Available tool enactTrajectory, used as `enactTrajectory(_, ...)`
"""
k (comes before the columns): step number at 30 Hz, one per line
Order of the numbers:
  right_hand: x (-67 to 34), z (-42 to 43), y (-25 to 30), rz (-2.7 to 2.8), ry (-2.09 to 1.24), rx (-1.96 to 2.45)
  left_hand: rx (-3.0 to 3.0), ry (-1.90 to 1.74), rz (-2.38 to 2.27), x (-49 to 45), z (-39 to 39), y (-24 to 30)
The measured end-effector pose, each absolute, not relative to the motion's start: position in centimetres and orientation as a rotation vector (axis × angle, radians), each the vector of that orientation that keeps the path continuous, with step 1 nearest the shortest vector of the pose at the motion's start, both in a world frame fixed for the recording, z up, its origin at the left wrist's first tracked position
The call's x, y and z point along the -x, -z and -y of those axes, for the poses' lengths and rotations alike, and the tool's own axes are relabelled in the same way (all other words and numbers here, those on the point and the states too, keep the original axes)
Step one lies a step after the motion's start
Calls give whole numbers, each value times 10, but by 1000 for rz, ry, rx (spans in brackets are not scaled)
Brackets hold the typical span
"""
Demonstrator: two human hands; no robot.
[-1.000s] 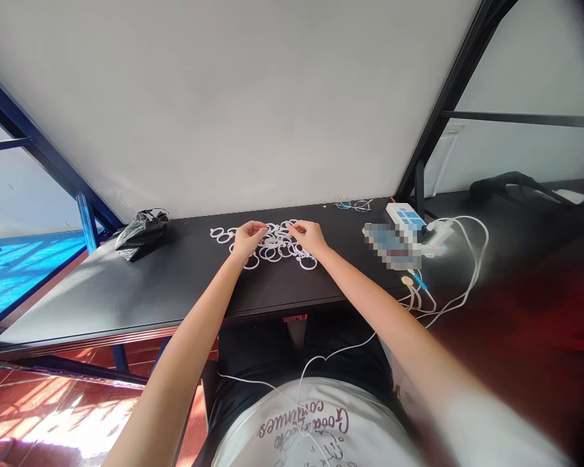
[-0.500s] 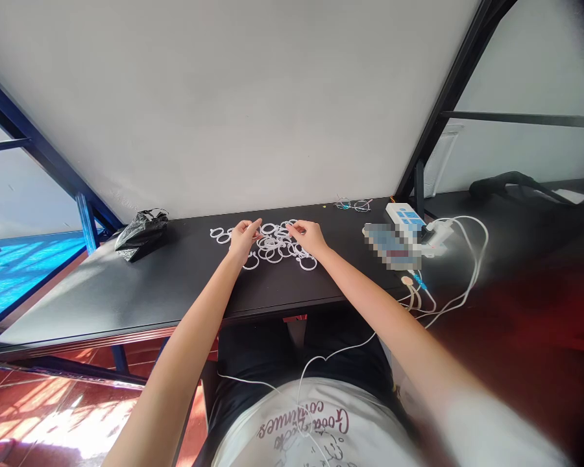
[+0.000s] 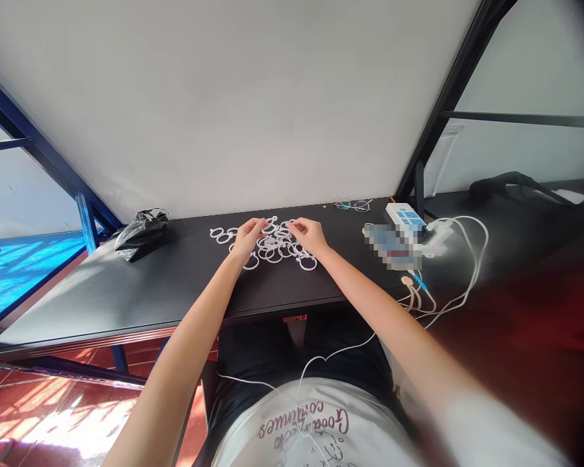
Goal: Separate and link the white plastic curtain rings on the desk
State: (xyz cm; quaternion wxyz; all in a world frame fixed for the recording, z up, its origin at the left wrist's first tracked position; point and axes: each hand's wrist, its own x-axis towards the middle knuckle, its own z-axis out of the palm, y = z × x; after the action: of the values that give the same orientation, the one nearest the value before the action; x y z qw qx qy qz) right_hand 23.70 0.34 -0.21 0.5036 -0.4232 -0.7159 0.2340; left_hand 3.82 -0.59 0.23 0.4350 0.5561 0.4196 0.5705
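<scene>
A loose pile of white curtain rings [image 3: 273, 253], each with a small eyelet, lies on the black table [image 3: 185, 279] between my hands. My left hand [image 3: 249, 235] is at the pile's left side, thumb and fingers pinched on a white curtain ring [image 3: 271, 225] that tilts up from the others. Over the right side of the pile, my right hand [image 3: 308, 235] has its fingertips pinched together against the rings. Whether a ring is between them is too small to tell. More rings [image 3: 219, 235] lie to the left, partly hidden by my left hand.
A crumpled black plastic bag [image 3: 143, 233] lies at the left. Eyeglasses [image 3: 353, 205] rest near the wall. At the right are a blurred-out phone [image 3: 393, 246], a white power strip [image 3: 405, 219] and loose white cables [image 3: 477, 259]. The wall [image 3: 253, 130] rises behind the table.
My left hand has moved slightly right, toward my right hand, and a ring now tilts up at its fingertips. My right hand stays almost in place.
</scene>
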Motion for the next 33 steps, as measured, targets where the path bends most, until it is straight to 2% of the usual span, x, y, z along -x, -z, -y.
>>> enactTrajectory(13,-235,4,-3,1838,-625,874,-1604,-1313,-948,-45,14,-3)
enactTrajectory(23,-233,-1,1,1715,-703,885,-1683,-1266,-928,-49,17,-4)
enactTrajectory(33,-234,-12,7,1574,-945,814,-1725,-1223,-1005,-51,16,-1)
